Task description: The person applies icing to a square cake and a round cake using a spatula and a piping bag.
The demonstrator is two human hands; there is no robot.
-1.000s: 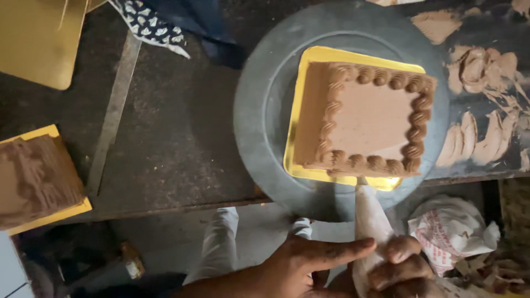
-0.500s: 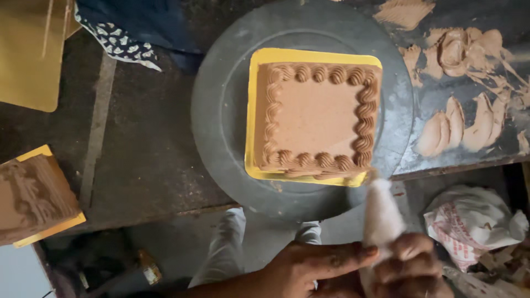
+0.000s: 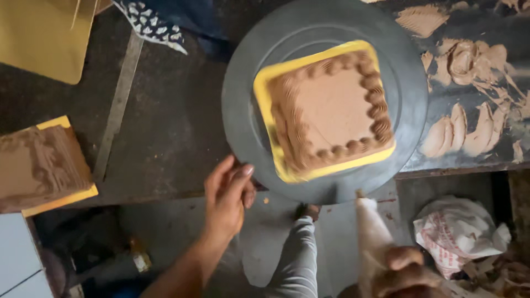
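A dark worktable (image 3: pixel 165 132) carries a grey turntable (image 3: pixel 248 127), brown cream smears (image 3: pixel 469 60), a metal ruler (image 3: pixel 117 107) and gold boards (image 3: pixel 44 38).

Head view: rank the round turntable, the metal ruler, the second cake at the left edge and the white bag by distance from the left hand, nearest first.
1. Round turntable: the left hand touches its near-left rim.
2. Metal ruler: on the table, up and left of the hand.
3. Second cake: far left edge.
4. White bag: lower right, beyond the right hand and its piping bag.
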